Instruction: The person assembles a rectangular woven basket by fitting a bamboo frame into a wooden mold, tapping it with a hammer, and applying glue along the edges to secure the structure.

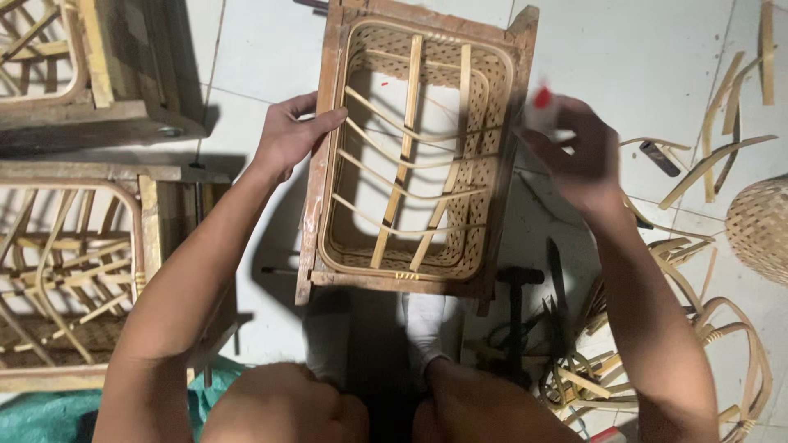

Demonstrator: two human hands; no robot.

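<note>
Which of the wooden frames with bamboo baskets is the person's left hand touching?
The middle frame, standing on the white floor between the person's knees. The left hand grips its left rail. The two other frames lie farther left, untouched.

Basket (410, 156) in brown wood frame (320, 148): tan w/ criss-cross weave. Small thing (542, 105) in right hand (574, 152) is white w/ red top (blurry). Floor tiles (648, 66) pale grey. Sheet (49, 414) green. Round basket (759, 226) tan, woven.
</note>
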